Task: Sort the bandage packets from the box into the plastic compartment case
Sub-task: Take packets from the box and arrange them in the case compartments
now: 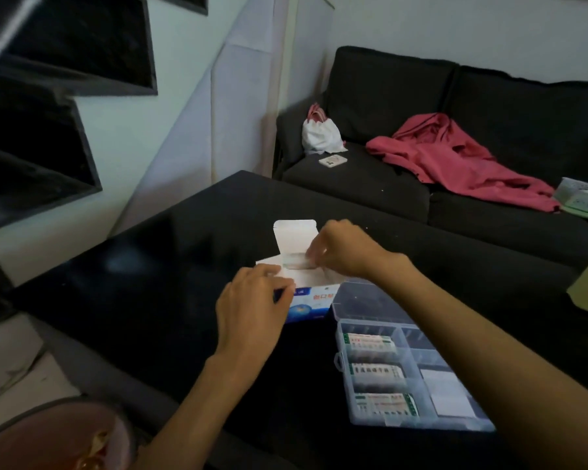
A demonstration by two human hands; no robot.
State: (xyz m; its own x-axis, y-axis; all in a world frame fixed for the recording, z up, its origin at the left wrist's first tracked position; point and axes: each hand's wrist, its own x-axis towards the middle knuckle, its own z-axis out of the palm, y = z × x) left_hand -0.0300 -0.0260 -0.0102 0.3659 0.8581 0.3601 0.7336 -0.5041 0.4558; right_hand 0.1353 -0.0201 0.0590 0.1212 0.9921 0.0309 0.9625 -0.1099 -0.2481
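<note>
Now your left hand (252,300) grips the open box (311,301) near the middle of the table (150,266), while your right hand (340,247) pinches a bandage packet (297,261) at the box's mouth. Just beside it, toward the table's near edge, the compartment case (418,378) holds packets in three left compartments.

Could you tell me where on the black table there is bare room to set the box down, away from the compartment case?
The black table is bare left of the box and beyond its raised flap, toward the sofa. The near strip between the left forearm and the compartment case is narrow. It is crowded around the box, where the left hand and right hand work.
</note>
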